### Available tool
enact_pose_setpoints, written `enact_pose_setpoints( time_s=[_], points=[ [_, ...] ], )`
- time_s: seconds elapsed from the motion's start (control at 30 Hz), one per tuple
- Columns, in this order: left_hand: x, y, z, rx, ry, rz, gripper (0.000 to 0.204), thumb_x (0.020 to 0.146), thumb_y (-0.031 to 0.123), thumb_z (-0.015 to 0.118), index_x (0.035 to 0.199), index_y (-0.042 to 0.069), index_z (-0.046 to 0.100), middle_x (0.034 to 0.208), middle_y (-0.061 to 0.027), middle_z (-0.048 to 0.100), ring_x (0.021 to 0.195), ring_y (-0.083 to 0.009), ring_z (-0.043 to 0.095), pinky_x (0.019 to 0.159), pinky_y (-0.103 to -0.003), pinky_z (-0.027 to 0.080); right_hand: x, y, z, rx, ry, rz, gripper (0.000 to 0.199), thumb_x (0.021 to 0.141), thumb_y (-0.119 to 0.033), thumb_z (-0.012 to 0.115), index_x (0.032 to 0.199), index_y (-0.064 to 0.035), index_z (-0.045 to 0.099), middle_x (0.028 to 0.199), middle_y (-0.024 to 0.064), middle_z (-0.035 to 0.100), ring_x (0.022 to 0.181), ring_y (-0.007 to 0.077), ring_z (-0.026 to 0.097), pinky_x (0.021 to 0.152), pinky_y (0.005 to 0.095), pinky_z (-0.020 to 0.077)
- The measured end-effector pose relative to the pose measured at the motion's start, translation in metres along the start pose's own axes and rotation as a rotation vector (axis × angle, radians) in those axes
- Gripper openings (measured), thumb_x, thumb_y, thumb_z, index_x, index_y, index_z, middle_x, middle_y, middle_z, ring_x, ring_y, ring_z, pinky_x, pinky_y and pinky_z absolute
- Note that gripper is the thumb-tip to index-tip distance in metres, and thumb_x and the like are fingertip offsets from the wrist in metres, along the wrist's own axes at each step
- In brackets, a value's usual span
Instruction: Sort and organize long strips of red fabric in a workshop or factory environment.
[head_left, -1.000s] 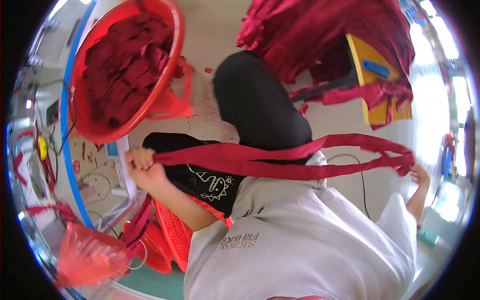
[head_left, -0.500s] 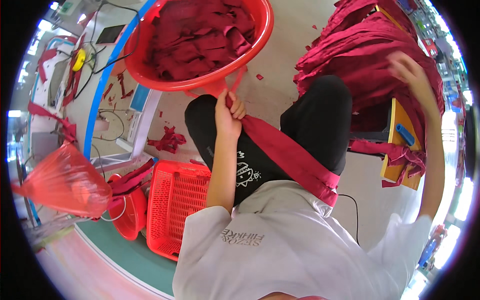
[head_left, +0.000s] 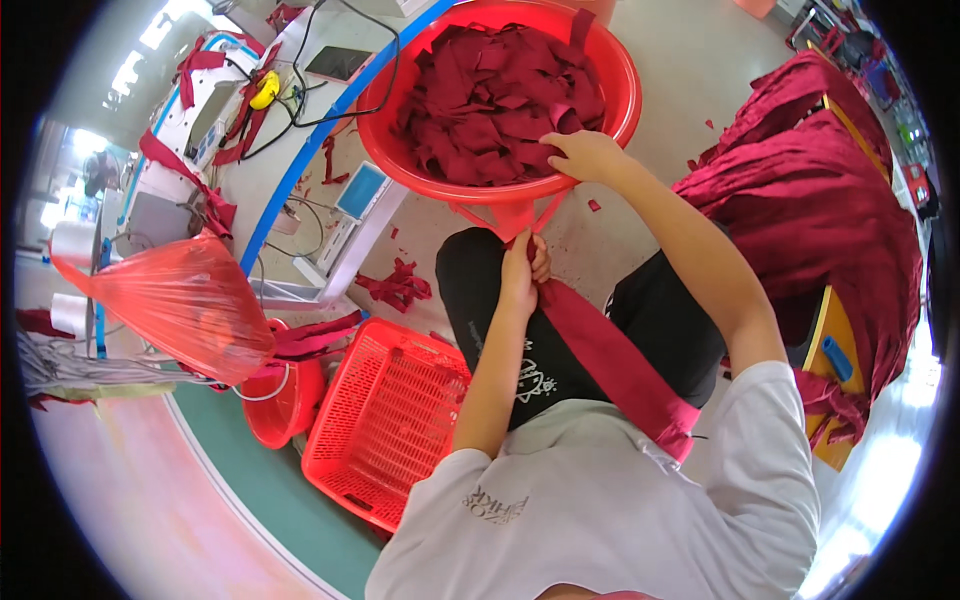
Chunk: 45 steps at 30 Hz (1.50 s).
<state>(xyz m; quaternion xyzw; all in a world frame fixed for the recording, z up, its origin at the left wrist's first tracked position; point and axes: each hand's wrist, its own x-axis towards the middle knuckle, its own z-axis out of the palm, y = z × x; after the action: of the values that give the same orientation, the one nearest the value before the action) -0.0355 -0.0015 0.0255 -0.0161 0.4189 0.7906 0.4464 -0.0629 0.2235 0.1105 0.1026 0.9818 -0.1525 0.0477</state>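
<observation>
1. The left hand [head_left: 522, 268] is seen just above the centre of the frame, its fingers clenched around the upper end of a long red fabric band [head_left: 610, 365]
2. The band is laid diagonally across the lap, from the left hand down to the lower right of centre, where its end is folded against the white shirt [head_left: 590, 510]
3. The right hand [head_left: 585, 155] is placed at the near rim of the round red basin [head_left: 400, 160] in the upper centre; its fingers are curled loosely onto the dark red fabric pieces [head_left: 500, 95] piled inside, though whether a piece is actually gripped cannot be told
4. A red slotted basket [head_left: 385, 425] is seen on the floor at lower left of centre, beside a red plastic bag [head_left: 180, 300]
5. A heap of dark red cloth [head_left: 820, 210] is draped over a yellow stand at the right edge
</observation>
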Motion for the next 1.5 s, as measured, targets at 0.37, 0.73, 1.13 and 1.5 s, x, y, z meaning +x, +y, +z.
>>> enact_pose_setpoints(
  time_s=[0.37, 0.73, 1.13, 1.5],
  points=[
    [0.007, -0.001, 0.0, 0.032, 0.074, 0.015, 0.032, 0.1, 0.032, 0.045, 0.077, 0.01, 0.052, 0.051, 0.0031, 0.033, 0.042, -0.0093, 0.029, 0.043, -0.026, 0.026, 0.026, 0.019, -0.021, 0.831, 0.186, -0.286, 0.03, 0.079, -0.001, 0.058, 0.105, -0.003, 0.07, 0.084, 0.011, 0.071, 0.079, 0.016, 0.066, 0.074, 0.0292, 0.0522],
    [0.013, -0.005, 0.011, 0.052, 0.071, 0.012, 0.033, 0.1, 0.032, 0.044, 0.077, 0.009, 0.051, 0.052, 0.0026, 0.034, 0.043, -0.0098, 0.032, 0.044, -0.026, 0.028, -0.022, 0.0, -0.075, 0.436, 0.898, -0.458, 0.009, 0.086, -0.004, 0.064, 0.095, -0.002, 0.063, 0.084, 0.004, 0.061, 0.082, 0.0152, 0.062, 0.072, 0.0264, 0.0476],
    [0.0, 0.006, 0.023, -0.021, -0.053, 0.105, 0.045, 0.103, 0.045, 0.038, 0.078, 0.009, 0.051, 0.054, 0.003, 0.036, 0.047, -0.0088, 0.035, 0.047, -0.024, 0.029, -0.103, -0.032, -0.025, 1.292, 0.04, -0.078, 0.014, 0.097, -0.016, 0.056, 0.088, -0.0058, 0.052, 0.079, -0.0067, 0.053, 0.074, 0.0011, 0.047, 0.065, 0.0203, 0.0373],
    [-0.002, -0.009, 0.029, 0.198, 0.209, 0.298, 0.039, 0.1, 0.044, 0.048, 0.11, 0.007, 0.057, 0.071, 0.0045, 0.053, 0.053, -0.0043, 0.045, 0.047, -0.021, 0.033, -0.093, -0.041, 0.056, 1.096, -0.106, -0.033, 0.011, 0.096, -0.011, 0.058, 0.094, -0.0005, 0.054, 0.083, 0.0023, 0.064, 0.072, 0.006, 0.058, 0.062, 0.0229, 0.0456]
  ],
)
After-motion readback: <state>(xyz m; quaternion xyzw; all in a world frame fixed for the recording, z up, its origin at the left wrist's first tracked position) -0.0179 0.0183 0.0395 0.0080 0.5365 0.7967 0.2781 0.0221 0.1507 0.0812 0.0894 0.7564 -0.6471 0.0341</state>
